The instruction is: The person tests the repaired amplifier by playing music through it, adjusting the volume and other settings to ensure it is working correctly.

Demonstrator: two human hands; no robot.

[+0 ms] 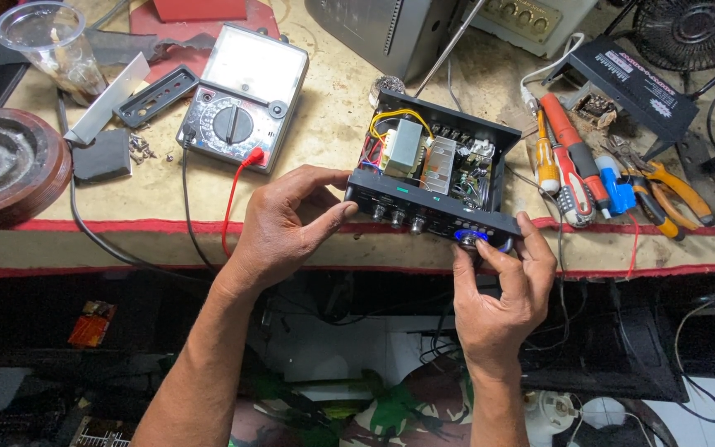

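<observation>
A small black amplifier box [444,170] with its lid off sits at the workbench's front edge, showing a transformer, yellow wires and a circuit board. My left hand [287,223] rests against the box's left front corner, thumb and fingers steadying it. My right hand [502,290] pinches the large blue-lit knob [471,237] at the right of the front panel. Small knobs [396,217] line the panel between my hands.
An analog multimeter [242,95] with red and black leads lies to the left. Screwdrivers and pliers [614,182] lie to the right. A plastic cup [47,45], a round dark dish [6,161], a fan [693,29] and other gear crowd the bench.
</observation>
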